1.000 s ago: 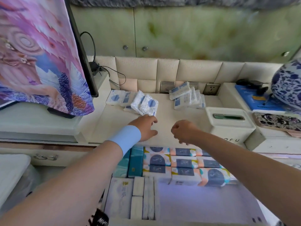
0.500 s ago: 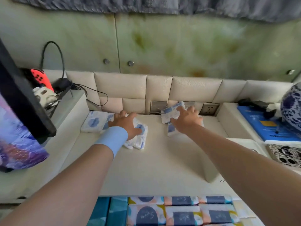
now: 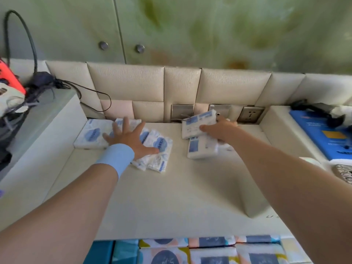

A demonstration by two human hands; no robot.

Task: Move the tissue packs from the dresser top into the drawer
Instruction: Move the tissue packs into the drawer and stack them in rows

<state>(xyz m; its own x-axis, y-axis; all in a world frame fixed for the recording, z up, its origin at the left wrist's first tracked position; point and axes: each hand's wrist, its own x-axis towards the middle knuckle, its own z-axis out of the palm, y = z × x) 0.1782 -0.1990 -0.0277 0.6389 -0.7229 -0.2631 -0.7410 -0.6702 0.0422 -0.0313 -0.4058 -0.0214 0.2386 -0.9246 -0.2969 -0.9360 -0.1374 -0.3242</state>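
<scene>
Well left of the wall socket (image 3: 250, 116), the left hand (image 3: 129, 139) is pressing flat, fingers splayed and curled round nothing, across a loose cluster of soft tissue packs (image 3: 93, 135) on the dresser top (image 3: 171, 197), probably raking them together for one scoop. Just left of the socket, the right hand (image 3: 221, 130) is clamping the upper blue-and-white pack (image 3: 196, 124) between thumb and fingers, apparently lifting it off the lower pack (image 3: 202, 149). Patterned packs (image 3: 213, 242) are filling the drawer at the near edge, far forward of the socket, and the blue printing on every wrapper is coming out too blurred to read.
</scene>
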